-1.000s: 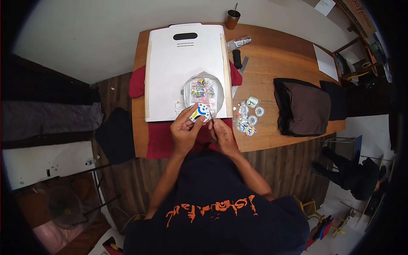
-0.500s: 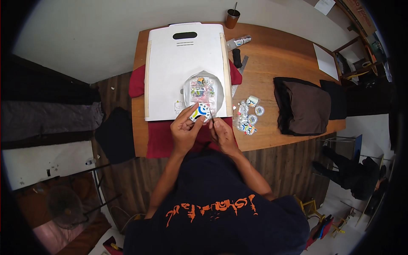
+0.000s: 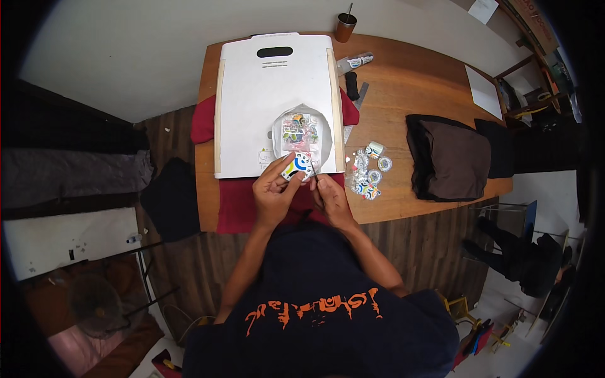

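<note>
My left hand [image 3: 273, 194] pinches a small white printed piece [image 3: 295, 167] with blue, yellow-green and black shapes, its thumb lying across the lower edge. Against the right side of that piece sits a thin dark tool [image 3: 314, 170]. My right hand [image 3: 331, 200] is closed around the tool's lower end; its exact kind is too small to make out. Just beyond both hands, a round white container [image 3: 328, 148] holds clear plastic and colourful printed scraps [image 3: 301, 129]. It rests on a large white board [image 3: 242, 120] with an oval slot at its far end.
Right of the board, several round printed pieces [image 3: 374, 177] lie on the wooden table [image 3: 403, 82]. Dark red cloth [image 3: 236, 205] shows under the board. Folded dark clothes [image 3: 450, 157] lie farther right. A brown cup [image 3: 345, 28] stands at the back, near a metal ruler [image 3: 361, 96].
</note>
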A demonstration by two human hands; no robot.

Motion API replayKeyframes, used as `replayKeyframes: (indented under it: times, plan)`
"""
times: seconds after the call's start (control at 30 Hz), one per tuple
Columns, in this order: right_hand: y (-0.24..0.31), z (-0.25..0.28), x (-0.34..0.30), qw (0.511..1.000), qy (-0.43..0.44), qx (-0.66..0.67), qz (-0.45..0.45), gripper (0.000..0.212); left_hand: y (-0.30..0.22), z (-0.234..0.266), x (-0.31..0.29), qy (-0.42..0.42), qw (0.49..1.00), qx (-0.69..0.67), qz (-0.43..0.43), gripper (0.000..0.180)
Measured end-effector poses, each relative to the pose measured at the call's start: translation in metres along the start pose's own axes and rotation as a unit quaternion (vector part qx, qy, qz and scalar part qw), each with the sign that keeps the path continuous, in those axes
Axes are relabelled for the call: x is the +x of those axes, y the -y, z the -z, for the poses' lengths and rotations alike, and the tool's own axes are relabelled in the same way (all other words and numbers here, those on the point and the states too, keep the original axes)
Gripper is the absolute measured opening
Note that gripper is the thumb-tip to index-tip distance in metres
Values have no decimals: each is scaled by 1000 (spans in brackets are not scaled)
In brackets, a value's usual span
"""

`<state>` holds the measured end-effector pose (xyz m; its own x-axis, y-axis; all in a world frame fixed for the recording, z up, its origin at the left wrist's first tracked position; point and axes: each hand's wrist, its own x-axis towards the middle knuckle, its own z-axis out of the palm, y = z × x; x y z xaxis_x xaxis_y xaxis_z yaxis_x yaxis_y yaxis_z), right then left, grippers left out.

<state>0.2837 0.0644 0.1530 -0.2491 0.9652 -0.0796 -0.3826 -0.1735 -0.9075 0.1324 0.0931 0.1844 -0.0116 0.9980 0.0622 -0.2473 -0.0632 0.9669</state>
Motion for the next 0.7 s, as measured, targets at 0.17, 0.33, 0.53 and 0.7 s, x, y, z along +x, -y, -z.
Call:
replayKeyframes:
  times: [0.17,0.33,0.53,0.7]
  plan:
    - [4,0,1,1000,2,-3,10,32,-2,-1,1,11,1000,-2,-4,43]
    - [-2,4,1,1000,4,-1,1,32,-9,-5,2,16,1000,-5,-14,43]
    - [1,6,1,999,7,-30,14,32,-8,-4,4,22,1000,-6,-12,43]
    - [6,4,0,1000,2,-24,5,32,-8,-4,4,26,1000,-6,-10,42]
